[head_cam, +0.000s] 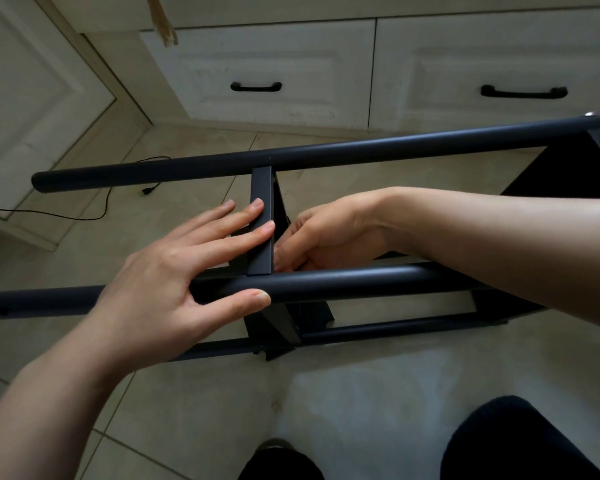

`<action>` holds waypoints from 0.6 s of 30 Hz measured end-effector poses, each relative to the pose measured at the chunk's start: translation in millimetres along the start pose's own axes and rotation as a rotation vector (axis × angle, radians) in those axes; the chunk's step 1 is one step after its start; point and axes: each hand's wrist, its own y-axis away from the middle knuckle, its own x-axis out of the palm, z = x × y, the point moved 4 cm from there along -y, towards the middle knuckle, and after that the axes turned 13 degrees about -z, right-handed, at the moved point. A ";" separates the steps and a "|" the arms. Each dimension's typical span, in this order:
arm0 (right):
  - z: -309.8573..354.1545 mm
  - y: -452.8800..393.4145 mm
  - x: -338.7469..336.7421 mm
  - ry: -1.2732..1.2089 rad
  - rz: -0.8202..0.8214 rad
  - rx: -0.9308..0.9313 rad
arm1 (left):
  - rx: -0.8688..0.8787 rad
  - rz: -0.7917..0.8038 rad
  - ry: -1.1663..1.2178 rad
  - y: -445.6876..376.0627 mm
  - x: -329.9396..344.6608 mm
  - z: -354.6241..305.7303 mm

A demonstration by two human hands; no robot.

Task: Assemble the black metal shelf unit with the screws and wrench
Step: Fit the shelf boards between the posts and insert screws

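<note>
The black metal shelf frame (326, 152) lies on its side on the tiled floor, its round tubes running left to right. A flat black crossbar (262, 188) spans the far tube and the near tube (368, 282). My left hand (174, 275) rests on the joint: straight fingers lie against the crossbar and the thumb sits under the near tube. My right hand (321, 237) reaches in from the right behind the crossbar, fingers curled down inside the frame. What they hold is hidden. No screw or wrench is in sight.
White cabinet drawers with black handles (256, 86) stand close behind the frame. A thin black cable (84, 216) trails over the floor at left. My dark-trousered knees (506, 441) are at the bottom edge. A black shelf panel (561, 168) closes the frame's right end.
</note>
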 end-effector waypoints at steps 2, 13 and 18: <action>-1.2 -2.7 0.5 0.012 -0.024 0.009 | -0.002 0.003 0.003 -0.3 -0.2 -0.1; -1.4 -1.8 -1.3 0.010 -0.016 -0.036 | -0.018 0.004 0.014 0.0 -1.0 -2.1; -1.6 -3.2 0.5 0.027 -0.021 0.023 | -0.023 0.003 0.021 0.3 -1.5 -2.1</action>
